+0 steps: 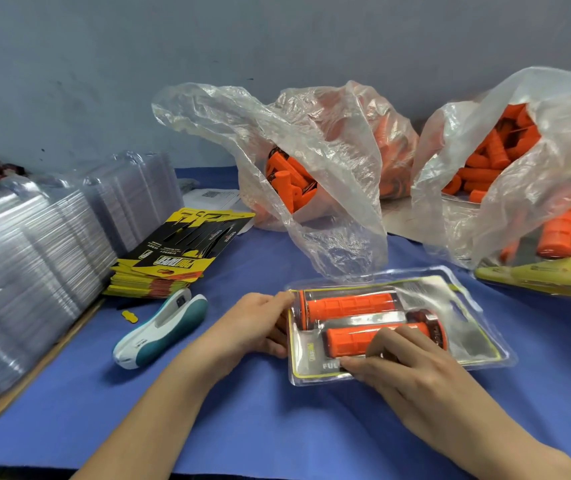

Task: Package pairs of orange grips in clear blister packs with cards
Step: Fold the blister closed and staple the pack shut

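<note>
R hand [412, 372] nearest, forearm coming in from the near-right corner of the worktop [242, 410], which has a blue cloth over it. Its fingers are bent over the bubble of the lower orange grip [350, 337], and the thumb is down on the flat part by the pack's near edge, so it's grasping the pack from the front. L hand [253, 327] is at the pack's left edge, fingers curled onto the rim, holding it there.

Blister pack [467, 306] lies flat, mid-worktop, a bit right of centre. It's clear plastic w/ a printed card inside and 2 grips side by side, lengthwise L-R. The upper orange grip [350, 304] sits on the far side w/ its flange end left; the lower one is set a little to the right w/ its flange end right.

Left of the L hand: teal/white stapler [163, 327], lying at an angle, w/ a small yellow cut-out [129, 317] just beside it. Behind that is a stack of yellow/black cards [173, 258]. Along the left edge are rows of empty clear blisters [34, 258] on a cardboard sheet [34, 379].

Far side: 2 open clear plastic bags of loose orange grips, the middle bag [312, 161] just behind the pack and the right bag [506, 150] toward the far-right corner. At the right edge are finished packs [554, 268], partly under the right bag. White paper [211, 195] lies behind the cards; print too small to read.
</note>
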